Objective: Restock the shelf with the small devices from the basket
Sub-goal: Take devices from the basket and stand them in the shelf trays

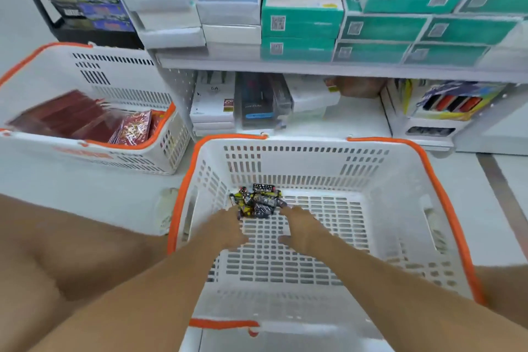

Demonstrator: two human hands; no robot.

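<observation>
A white basket with an orange rim (428,168) stands on the floor before the shelf. A small heap of dark, patterned small devices (258,200) lies at its far left corner on the slotted bottom. Both my hands reach down into the basket. My left hand (228,227) is at the near left edge of the heap, fingertips touching it. My right hand (303,230) lies just right of the heap, fingers stretched toward it. Neither hand holds anything. The low shelf (357,123) behind the basket has a bare patch in its middle.
A second white and orange basket (120,88) with red packets stands at the left. The shelf above holds teal and white boxes (303,23). Boxed goods (257,103) and a yellow display box (445,103) sit on the low shelf. My knee is at the lower left.
</observation>
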